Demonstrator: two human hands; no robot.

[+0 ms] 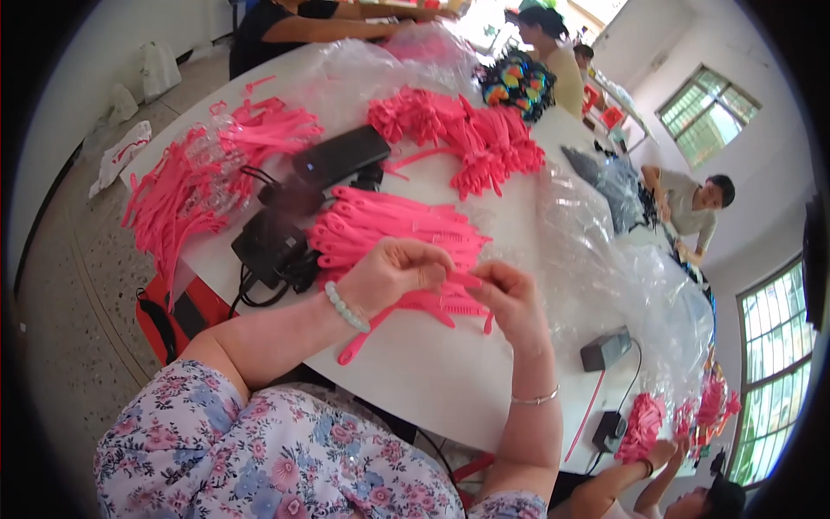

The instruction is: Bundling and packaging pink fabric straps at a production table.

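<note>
My left hand (393, 275), a beaded bracelet at its wrist, is closed in a pinch on a short visible part of a pink strap (464, 279). From the other side my right hand (517, 303) pinches the strap's other end, fingers bent together. Both hands are over the near part of the white table (406, 363). Just beyond and beneath them lies a stack of flat pink straps (380, 223) with holes at their rounded ends. One loose strap (353, 348) sticks out toward me, below my left wrist.
Left of the stack are a black box (341, 157), a black power adapter (270, 248) and cables. Loose pink straps (186, 195) lie farther left, bundled ones (471, 138) beyond. Clear plastic (588, 251) covers the right side. Several people work around the table.
</note>
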